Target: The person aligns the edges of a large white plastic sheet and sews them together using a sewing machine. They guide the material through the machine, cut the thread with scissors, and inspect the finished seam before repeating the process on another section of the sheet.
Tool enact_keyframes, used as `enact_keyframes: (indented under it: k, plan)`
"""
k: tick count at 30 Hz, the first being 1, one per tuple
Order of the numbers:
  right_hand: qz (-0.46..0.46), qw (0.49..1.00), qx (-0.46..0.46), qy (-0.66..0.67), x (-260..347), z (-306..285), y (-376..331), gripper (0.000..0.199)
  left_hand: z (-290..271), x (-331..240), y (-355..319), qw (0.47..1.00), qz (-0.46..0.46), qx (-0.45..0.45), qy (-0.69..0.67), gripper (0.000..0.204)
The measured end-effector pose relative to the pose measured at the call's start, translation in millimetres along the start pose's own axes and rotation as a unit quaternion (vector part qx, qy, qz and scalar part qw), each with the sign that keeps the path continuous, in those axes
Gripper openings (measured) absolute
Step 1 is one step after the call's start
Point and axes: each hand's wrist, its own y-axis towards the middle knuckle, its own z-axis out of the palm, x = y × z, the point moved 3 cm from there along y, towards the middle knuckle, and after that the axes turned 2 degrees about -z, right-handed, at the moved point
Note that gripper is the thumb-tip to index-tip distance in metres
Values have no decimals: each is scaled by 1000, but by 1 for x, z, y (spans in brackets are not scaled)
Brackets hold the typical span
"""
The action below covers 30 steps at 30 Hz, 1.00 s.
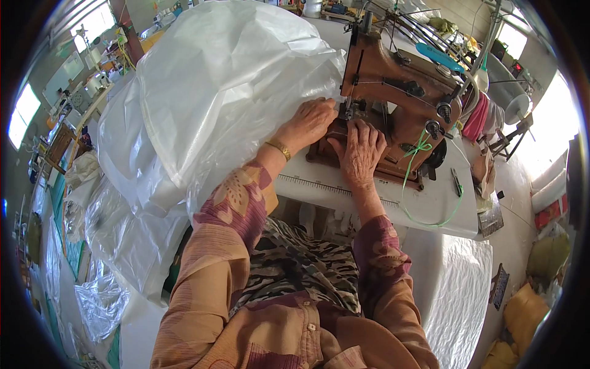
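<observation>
1. Left grip (312, 121), the person's bare left hand: fingers bunched together right by the needle area. Honestly can't tell whether they're pinching anything.
2. Right grip (361, 154), the bare right hand: fingers bent down at the front of the machine, thumb off to the side. The fingertips' undersides are hidden, so can't tell if it's holding something.
3. Both are at the brown metal sewing machine (376, 58), which stands upright on a whitish surface (448, 212).
4. Big, crinkly, translucent white plastic sheet (203, 80) is heaped left of the machine, running up beside the left grip and draping over the surface's left side.
5. Gold-coloured metal band (280, 149) on the left wrist.
6. Dark ruler-style scale (326, 186) along the surface's near edge.
7. Thin bright green cord (420, 147) is looped and knotted at the machine's right end, trailing onto the surface near small black snips (456, 181).
8. Black-and-grey camouflage cloth (301, 264) covers the lap.
</observation>
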Motion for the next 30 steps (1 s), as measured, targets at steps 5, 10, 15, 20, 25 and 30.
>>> enact_keyframes:
  k: [5, 10, 15, 20, 25, 30]
  plan:
    - [-10, 1000, -7, 4, -3, 4, -2, 60, -32, 56, 58, 969, -80, 211, 95, 31]
    - [-23, 999, -34, 12, -4, 4, -3, 58, -72, 178, -3, 917, -209, 71, 333, 59]
    - [-30, 999, -41, 18, -5, 3, -2, 52, -63, 249, -132, 883, -301, 179, 311, 42]
    - [-37, 999, -29, 8, -6, 5, -4, 52, -91, 257, -238, 838, -370, 267, 299, 24]
    - [-41, 998, -37, 36, -7, 3, -7, 49, -131, 117, -311, 882, -298, 351, 105, 13]
    - [-73, 988, -96, 95, -4, -23, 4, 38, -128, -37, -323, 766, -235, 522, -292, 32]
